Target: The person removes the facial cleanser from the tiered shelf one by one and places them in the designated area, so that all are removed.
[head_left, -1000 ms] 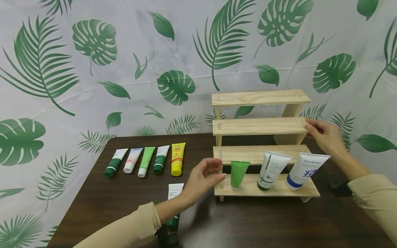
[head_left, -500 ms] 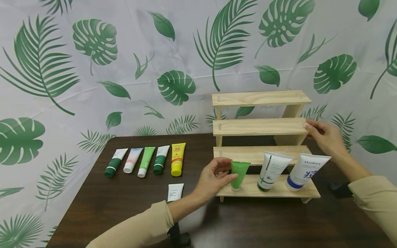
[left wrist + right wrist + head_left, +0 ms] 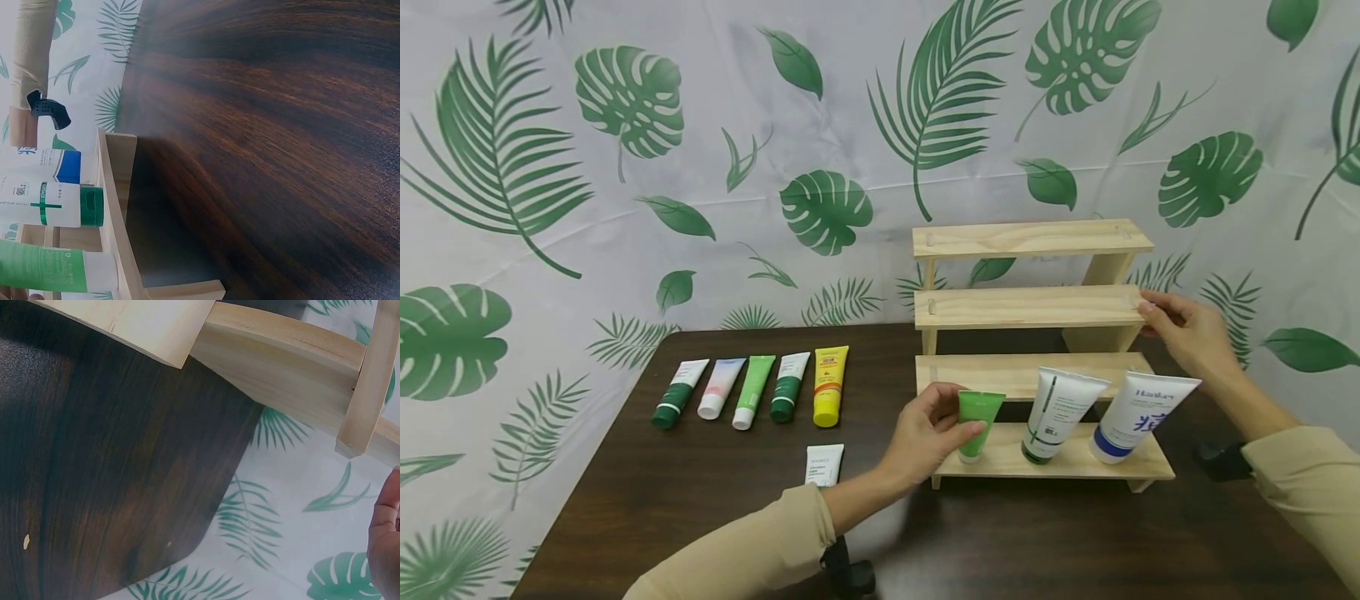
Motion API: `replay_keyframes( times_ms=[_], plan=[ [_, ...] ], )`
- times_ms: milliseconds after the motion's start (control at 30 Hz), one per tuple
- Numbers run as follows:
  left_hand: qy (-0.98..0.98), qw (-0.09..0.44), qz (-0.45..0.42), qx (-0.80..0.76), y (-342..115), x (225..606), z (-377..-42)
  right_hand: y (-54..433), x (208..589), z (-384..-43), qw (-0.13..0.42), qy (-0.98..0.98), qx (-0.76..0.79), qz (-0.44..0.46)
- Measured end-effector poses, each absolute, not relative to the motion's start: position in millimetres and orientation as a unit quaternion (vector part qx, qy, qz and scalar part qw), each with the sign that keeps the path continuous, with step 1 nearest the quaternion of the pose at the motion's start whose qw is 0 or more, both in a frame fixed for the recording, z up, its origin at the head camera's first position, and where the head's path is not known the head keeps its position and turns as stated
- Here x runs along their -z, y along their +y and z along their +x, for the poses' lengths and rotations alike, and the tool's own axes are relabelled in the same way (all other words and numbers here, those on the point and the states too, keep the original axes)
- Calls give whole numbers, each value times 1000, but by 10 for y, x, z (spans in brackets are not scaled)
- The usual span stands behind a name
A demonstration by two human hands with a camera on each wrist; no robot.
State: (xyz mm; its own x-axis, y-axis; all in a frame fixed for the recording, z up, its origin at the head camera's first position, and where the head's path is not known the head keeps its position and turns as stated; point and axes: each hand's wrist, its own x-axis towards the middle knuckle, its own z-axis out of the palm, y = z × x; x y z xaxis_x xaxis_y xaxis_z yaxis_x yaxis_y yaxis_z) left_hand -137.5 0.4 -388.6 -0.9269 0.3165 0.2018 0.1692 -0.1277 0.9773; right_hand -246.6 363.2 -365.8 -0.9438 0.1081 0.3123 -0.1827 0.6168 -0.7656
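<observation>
Head view: the left grip point(image 3: 934, 437) pinches the small green tube point(image 3: 980, 407), thumb across the front and fingers curled at its left edge, partly hidden behind it. The tube stands upright on the lowest shelf of the wooden rack point(image 3: 1026, 307). Just right of this grip stand a white tube with a green cap point(image 3: 1062, 408) and, beyond it, a white tube with a blue band point(image 3: 1138, 415); each rests on its cap, presumably because the flat cap is the steadiest base. The right grip point(image 3: 1191, 329) pinches the right end of the second shelf from the top, thumb above; this probably braces the light rack against a nudge. Left of the left grip, five tubes point(image 3: 754, 392) lie in a row on the table point(image 3: 700, 508), spaced apart, likely for easy picking. A lone tube point(image 3: 824, 461) lies nearer, partly covered by the left forearm.

Left wrist view: the green tube's white cap meets the shelf. Only traces of the left grip's fingers show at the lower corner, so its hold cannot be verified here.

Right wrist view: part of the right grip appears at the frame's edge, beside the rack; its contact cannot be confirmed from this angle.
</observation>
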Motion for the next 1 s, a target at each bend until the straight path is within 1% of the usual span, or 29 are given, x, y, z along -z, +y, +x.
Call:
replay_keyframes(
  times_ms=[233, 433, 633, 900, 1000],
  plan=[
    [666, 49, 172, -724, 36, 3904, -1380, 3486, 3501, -2340, 160, -905, -393, 28],
    [673, 38, 176, -717, 45, 3916, -1387, 3494, 3518, -2340, 164, -892, -421, 21],
    [678, 26, 174, -713, 37, 3922, -1407, 3471, 3496, -2323, 155, -905, -396, 25],
    [699, 8, 165, -696, -80, 3814, -1404, 3452, 3474, -2307, 156, -905, -394, 26],
    [700, 13, 154, -697, -160, 3778, -1413, 3453, 3472, -2305, 156, -906, -393, 25]
  ],
)
